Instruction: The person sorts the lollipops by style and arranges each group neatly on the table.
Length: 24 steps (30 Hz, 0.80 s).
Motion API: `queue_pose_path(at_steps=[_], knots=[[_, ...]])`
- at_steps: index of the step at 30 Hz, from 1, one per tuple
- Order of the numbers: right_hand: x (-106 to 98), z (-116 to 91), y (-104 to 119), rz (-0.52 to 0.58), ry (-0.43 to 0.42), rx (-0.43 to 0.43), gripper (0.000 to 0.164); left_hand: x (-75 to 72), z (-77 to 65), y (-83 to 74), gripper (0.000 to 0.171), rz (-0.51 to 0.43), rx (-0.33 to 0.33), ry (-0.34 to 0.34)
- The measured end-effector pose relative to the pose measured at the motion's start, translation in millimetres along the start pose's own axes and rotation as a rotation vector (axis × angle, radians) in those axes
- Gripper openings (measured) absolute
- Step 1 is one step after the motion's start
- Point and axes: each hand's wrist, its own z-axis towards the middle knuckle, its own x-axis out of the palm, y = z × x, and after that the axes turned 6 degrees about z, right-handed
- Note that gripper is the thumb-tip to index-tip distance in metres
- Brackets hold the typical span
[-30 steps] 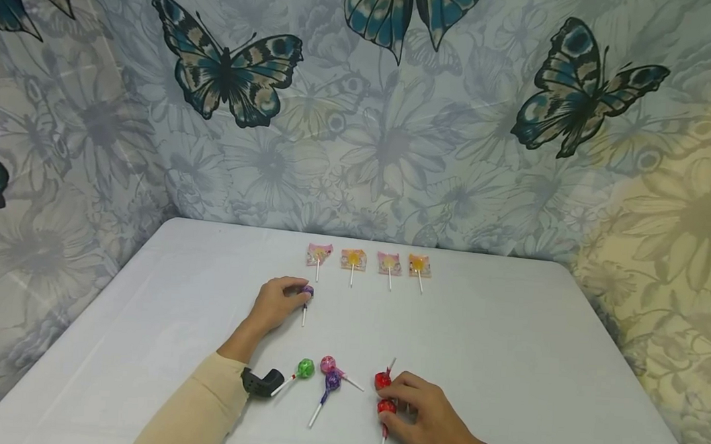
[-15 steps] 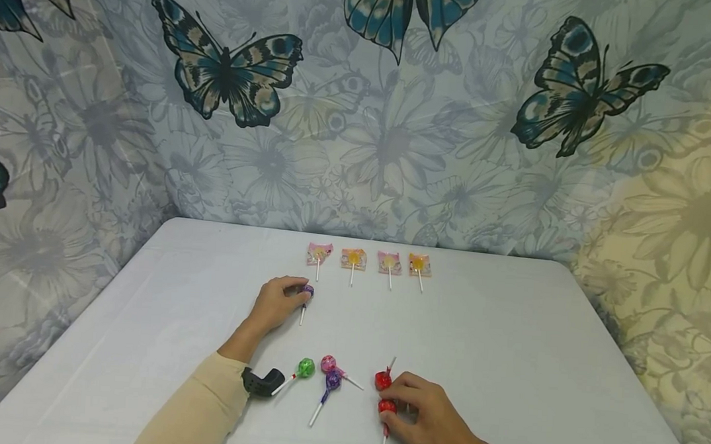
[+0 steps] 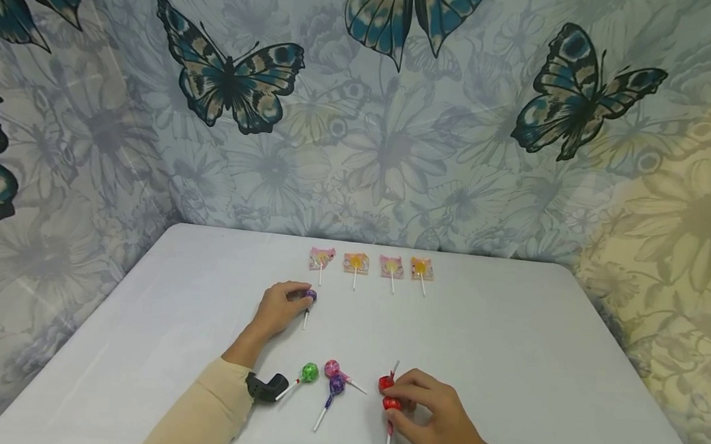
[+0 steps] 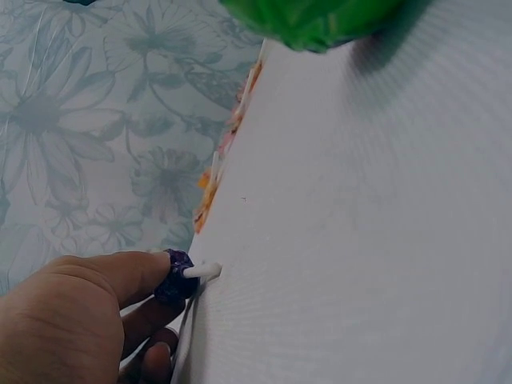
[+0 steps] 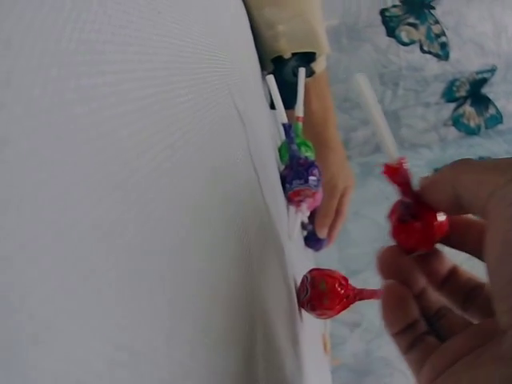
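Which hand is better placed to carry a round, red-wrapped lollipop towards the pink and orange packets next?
Probably the right hand: it pinches a red-wrapped lollipop. The left hand, though nearer the packets, holds a round, purple-wrapped lollipop.

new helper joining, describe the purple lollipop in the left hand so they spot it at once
On the white table, find the row of four lollipops in square wrappers near the far edge. Slightly nearer, the left hand pinches this purple lollipop; the other purple one lies unheld beside a pink one.
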Motion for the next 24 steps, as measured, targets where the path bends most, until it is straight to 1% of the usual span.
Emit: queue_pose_path(at_steps=[3, 5, 8, 12, 15, 19, 24], knots=[[-3.0, 6.2, 6.6, 0.004, -0.025, -0.070, 0.038, 1.3, -0.8, -0.6, 0.029, 0.010, -0.010, 0.001], [-5.6, 12.2, 13.8, -0.011, -0.047, -0.100, 0.043, 0.9, -1.1, -1.6, 0.029, 0.008, -0.017, 0.000], [-11.6, 24.1, 29.1, -0.019, -0.080, -0.118, 0.046, 0.3, -1.2, -3.0, 0.029, 0.003, -0.015, -0.002], [-21.1, 42.2, 49.1, -0.020, -0.105, -0.152, 0.037, 1.1, -0.7, -2.4, 0.028, 0.008, -0.005, -0.003], [-27.5, 54.7, 58.7, -0.023, -0.114, -0.192, 0.028, 1.9, -0.7, -1.4, 0.028, 0.012, 0.000, -0.005], [-33.7, 70.8, 67.4, -0.016, -0.121, -0.247, 0.021, 2.3, -0.8, -0.9, 0.028, 0.009, 0.000, -0.006], [-37.8, 91.7, 72.4, 0.013, -0.120, -0.322, 0.019, 1.7, -0.4, -0.6, 0.028, -0.011, -0.001, -0.003]])
